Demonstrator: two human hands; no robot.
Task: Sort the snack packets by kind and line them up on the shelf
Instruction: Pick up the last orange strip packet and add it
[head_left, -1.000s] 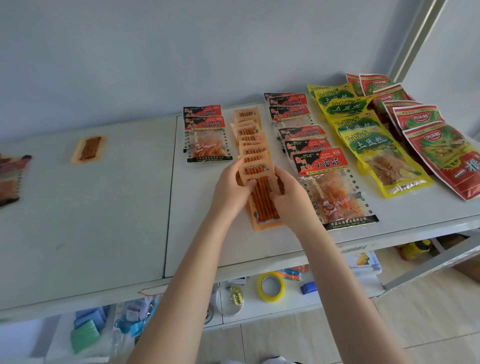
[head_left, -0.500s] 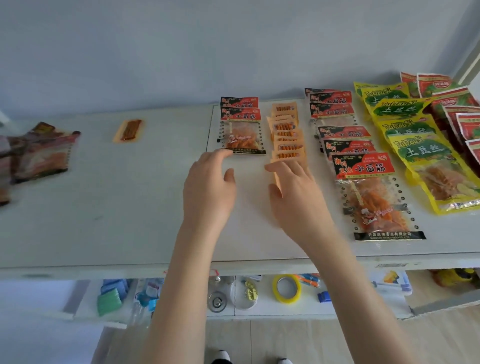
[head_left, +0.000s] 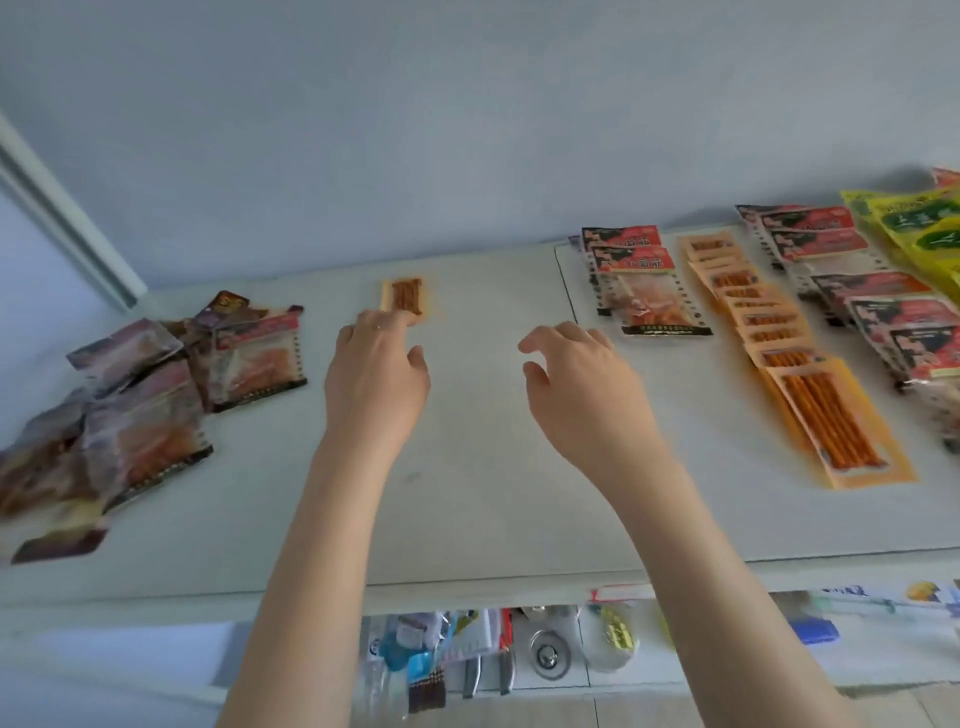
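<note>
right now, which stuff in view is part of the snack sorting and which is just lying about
Part of the job:
lone orange stick packet
orange stick row
red-label packets
yellow packets
unsorted pile

Just lying about:
lower-shelf clutter

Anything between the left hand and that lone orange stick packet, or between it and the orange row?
Nothing between the left hand and the lone packet; fingertips at its near edge. Toward the orange row, the red-topped packets lie between, and the right hand hovers mid-path.
</note>
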